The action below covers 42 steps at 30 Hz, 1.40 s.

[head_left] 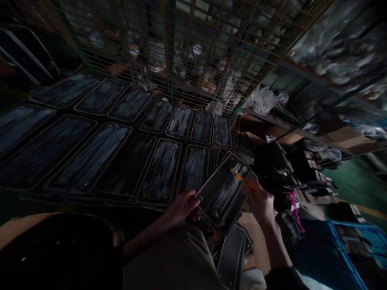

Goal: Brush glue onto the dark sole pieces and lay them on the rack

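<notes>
My left hand [188, 205] pinches the near left corner of a dark rectangular panel [213, 189] with rounded corners and holds it tilted in front of me. Whitish streaks run lengthwise over part of its face. My right hand [262, 204] is closed around a brush with an orange handle [245, 182]. The brush's pale tip touches the streaked area near the panel's far end. Below, several similar panels without streaks [230, 253] lie stacked by my right knee.
Rows of dark panels with whitish streaks [160, 169] cover the surface to the left. Behind them rises a wire mesh cage [193, 60]. Shelves with plastic-wrapped goods [266, 100] stand at the right, with a blue-framed bin [344, 241] at the lower right.
</notes>
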Tool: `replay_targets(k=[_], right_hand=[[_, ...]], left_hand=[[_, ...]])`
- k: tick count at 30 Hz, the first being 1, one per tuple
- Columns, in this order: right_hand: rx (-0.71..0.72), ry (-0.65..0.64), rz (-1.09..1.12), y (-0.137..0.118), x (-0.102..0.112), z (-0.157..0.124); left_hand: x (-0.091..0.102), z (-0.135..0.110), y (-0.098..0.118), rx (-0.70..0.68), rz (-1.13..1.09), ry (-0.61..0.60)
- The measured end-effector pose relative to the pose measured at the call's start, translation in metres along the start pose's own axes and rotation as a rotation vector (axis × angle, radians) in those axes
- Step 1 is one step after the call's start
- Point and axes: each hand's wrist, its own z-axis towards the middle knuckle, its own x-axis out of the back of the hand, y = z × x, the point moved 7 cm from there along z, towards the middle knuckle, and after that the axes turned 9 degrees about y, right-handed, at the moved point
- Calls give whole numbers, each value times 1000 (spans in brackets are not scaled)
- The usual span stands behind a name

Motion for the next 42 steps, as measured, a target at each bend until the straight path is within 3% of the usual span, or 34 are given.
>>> replay_targets(k=[2,5,9,11,14,18,21,26,30,34,38,42], right_hand=[[17,-113,80,-30,0,-24],[-65,-232,248,-62,6,-58],[-260,-341,450,-68,0,-78],[-344,-290,516,-54,-7,-68],[-403,-87,549,-18,-15,-38],[-382,202,482,28,-17,3],[-343,310,389,45,-17,24],[-203,294,204,43,-25,34],[-127,81,182,18,-31,9],[-170,-97,323,-14,-20,-14],[-226,53,336,-3,-6,11],[-154,201,185,31,-14,44]], left_hand=[[1,-1,0,13,5,0],[2,-3,2,8,-44,-7],[2,-6,5,1,-82,-44],[2,-6,4,20,-60,-58],[4,-6,5,-2,-16,-56],[3,-5,6,-55,-26,-68],[3,-5,4,-50,-49,-72],[4,-5,2,-56,-42,-80],[5,-3,1,-70,-51,-88],[4,-1,-2,-42,-26,-86],[3,-1,-3,-26,-36,-84],[3,-3,0,-84,-53,-104]])
